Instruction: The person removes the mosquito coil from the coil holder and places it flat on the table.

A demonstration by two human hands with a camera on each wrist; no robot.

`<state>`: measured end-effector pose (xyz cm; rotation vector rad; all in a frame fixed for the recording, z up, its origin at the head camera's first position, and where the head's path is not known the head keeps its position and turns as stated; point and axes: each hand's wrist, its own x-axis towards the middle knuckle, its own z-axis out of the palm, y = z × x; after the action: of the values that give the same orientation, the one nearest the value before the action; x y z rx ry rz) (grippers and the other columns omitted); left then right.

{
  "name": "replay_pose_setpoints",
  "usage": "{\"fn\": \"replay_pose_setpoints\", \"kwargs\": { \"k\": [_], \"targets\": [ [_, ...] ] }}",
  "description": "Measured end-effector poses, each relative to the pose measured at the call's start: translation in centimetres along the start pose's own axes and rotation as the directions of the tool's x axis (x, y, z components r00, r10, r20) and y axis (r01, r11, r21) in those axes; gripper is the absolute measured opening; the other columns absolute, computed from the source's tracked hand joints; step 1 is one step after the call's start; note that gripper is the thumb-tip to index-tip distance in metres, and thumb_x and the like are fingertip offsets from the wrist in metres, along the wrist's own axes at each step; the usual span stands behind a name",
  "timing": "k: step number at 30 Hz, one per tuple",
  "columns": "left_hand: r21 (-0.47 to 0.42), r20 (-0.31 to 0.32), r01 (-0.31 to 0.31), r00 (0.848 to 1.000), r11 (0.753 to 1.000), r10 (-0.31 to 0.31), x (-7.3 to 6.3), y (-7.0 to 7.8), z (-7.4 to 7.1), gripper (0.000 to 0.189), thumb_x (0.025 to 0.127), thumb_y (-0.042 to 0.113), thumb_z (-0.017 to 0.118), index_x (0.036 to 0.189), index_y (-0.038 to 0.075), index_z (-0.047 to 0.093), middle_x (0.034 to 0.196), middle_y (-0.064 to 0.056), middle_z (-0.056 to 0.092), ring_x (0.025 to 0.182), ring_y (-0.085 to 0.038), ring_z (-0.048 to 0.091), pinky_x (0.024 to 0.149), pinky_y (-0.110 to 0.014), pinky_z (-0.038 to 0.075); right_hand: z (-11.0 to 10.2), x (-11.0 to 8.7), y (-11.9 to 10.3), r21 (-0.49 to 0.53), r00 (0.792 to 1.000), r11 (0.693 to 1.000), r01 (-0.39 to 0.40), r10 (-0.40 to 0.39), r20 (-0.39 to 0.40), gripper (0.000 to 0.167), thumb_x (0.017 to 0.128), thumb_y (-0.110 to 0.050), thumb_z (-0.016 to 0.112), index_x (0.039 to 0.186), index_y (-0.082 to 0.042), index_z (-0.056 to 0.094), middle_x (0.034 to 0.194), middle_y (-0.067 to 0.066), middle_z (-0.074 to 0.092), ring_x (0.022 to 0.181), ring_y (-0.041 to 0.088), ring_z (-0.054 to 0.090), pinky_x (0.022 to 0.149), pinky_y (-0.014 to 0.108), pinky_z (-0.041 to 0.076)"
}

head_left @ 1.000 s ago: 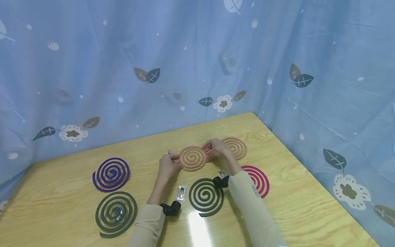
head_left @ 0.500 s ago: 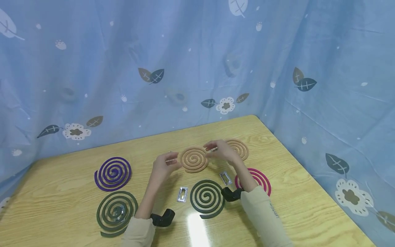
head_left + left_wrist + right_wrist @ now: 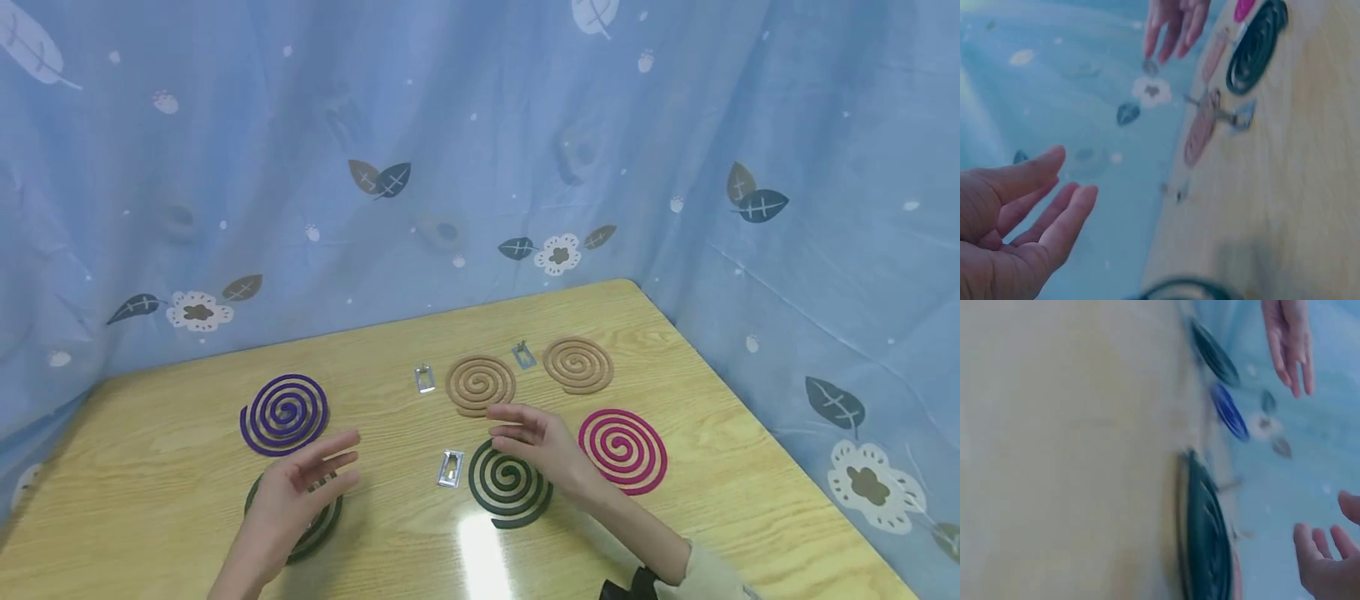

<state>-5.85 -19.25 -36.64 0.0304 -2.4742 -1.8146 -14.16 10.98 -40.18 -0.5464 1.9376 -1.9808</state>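
My left hand (image 3: 300, 492) hovers with relaxed fingers and holds nothing, partly hiding a dark green mosquito coil (image 3: 333, 510) at the near left. Slightly bent and empty, the fingers of my right hand (image 3: 543, 446) hang over the upper edge of another dark green mosquito coil (image 3: 510, 477). A tan mosquito coil (image 3: 478, 382) lies just beyond the right hand. Both wrist views also show the hands apart in the air, with the left hand (image 3: 1029, 231) and right hand (image 3: 1329, 556) near their own cameras.
Farther right are a second tan coil (image 3: 576, 363) and a magenta coil (image 3: 620, 448); a purple coil (image 3: 285, 410) lies left. Small metal coil stands (image 3: 424, 380) sit among them on the wooden table (image 3: 405, 542). Blue patterned cloth (image 3: 300, 125) hangs behind.
Both hands held the middle tan coil's edges, then let go. They drew back toward me, the left hand also moving left. Metal stands beside that coil now show.
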Motion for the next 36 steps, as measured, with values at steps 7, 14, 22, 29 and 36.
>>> {"fn": "replay_pose_setpoints", "kwargs": {
  "k": [7, 14, 22, 29, 36],
  "targets": [
    [0.186, -0.117, -0.01, 0.993, 0.983, 0.032, -2.9, -3.6, -3.6, 0.043, 0.084, 0.005, 0.072, 0.125, -0.001, 0.06, 0.115, 0.019, 0.064, 0.096, 0.003, 0.063, 0.078, -0.009, 0.051, 2.8, -1.2, 0.3, 0.007, 0.998, 0.999, 0.052, -0.052, 0.035, 0.043, 0.09, -0.008, 0.066, 0.13, 0.004, 0.053, 0.127, 0.029, 0.054, 0.118, 0.044, 0.051, 0.091, 0.021, 0.051],
    [0.098, -0.224, -0.044, 0.973, 0.994, 0.065, -5.1, -7.6, -6.9, 0.039, 0.079, -0.01, 0.072, 0.116, -0.008, 0.062, 0.109, 0.017, 0.068, 0.092, 0.004, 0.063, 0.07, -0.013, 0.055, 6.4, -1.3, 1.0, 0.079, 0.99, 0.996, 0.044, -0.054, 0.13, 0.042, 0.092, -0.009, 0.064, 0.13, 0.003, 0.054, 0.133, 0.026, 0.052, 0.12, 0.034, 0.054, 0.099, 0.029, 0.048],
    [-0.12, -0.048, -0.181, 0.983, 0.976, 0.176, -6.1, -11.8, -9.9, 0.044, 0.088, -0.021, 0.052, 0.129, -0.007, 0.052, 0.128, 0.015, 0.059, 0.109, 0.004, 0.056, 0.079, -0.014, 0.054, 9.5, -0.8, 0.8, 0.242, 0.977, 0.966, -0.09, 0.038, 0.211, 0.037, 0.09, -0.003, 0.065, 0.125, 0.004, 0.058, 0.132, 0.017, 0.056, 0.119, 0.025, 0.056, 0.098, 0.029, 0.049],
    [0.003, -0.145, -0.082, 0.986, 0.997, 0.081, -5.5, -12.4, -9.6, 0.06, 0.079, -0.014, 0.069, 0.135, 0.0, 0.05, 0.123, 0.025, 0.055, 0.1, 0.01, 0.055, 0.073, -0.013, 0.055, 12.4, 0.7, 1.8, 0.204, 0.984, 0.977, -0.069, 0.032, 0.178, 0.035, 0.085, 0.005, 0.066, 0.12, 0.002, 0.063, 0.128, 0.011, 0.061, 0.118, 0.024, 0.057, 0.099, 0.03, 0.049],
    [-0.167, -0.052, 0.095, 0.993, 0.981, -0.105, -5.1, -13.9, -10.2, 0.067, 0.08, -0.012, 0.068, 0.133, 0.025, 0.054, 0.118, 0.031, 0.056, 0.099, 0.01, 0.057, 0.077, -0.016, 0.055, 15.0, 2.4, 1.5, 0.07, 0.988, 0.996, -0.052, 0.041, 0.147, 0.041, 0.08, 0.007, 0.07, 0.12, 0.0, 0.064, 0.132, 0.011, 0.058, 0.119, 0.02, 0.055, 0.104, 0.038, 0.044]
  ]
}}
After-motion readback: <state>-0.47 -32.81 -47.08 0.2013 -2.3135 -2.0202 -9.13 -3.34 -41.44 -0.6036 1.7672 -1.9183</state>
